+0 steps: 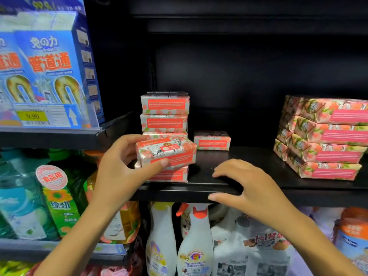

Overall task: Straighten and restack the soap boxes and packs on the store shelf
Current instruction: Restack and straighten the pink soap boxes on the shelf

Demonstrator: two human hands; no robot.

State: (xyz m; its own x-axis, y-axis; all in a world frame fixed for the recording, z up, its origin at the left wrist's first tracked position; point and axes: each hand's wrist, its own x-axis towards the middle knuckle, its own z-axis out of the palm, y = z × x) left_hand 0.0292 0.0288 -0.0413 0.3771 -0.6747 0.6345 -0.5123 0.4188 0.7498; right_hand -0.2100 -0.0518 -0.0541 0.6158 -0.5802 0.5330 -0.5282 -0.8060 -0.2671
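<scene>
Between thumb and fingers of the left hand (119,168): one soap box (166,153), gripped, tilted, just before the stack (164,114). Right of the grip, the right hand (245,182) rests flat on the shelf (278,193), holding nothing. Level the box and square its edges before release. Up-left of the grip, price tag (32,116) "9.90"; below it, bottle (195,255) "Sgrassatore Universale".

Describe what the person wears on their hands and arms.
Nothing is worn: the left hand and right hand carry no gloves, rings, watch or bracelet, and the forearms are bare to the frame's edge, no sleeve in view.
</scene>
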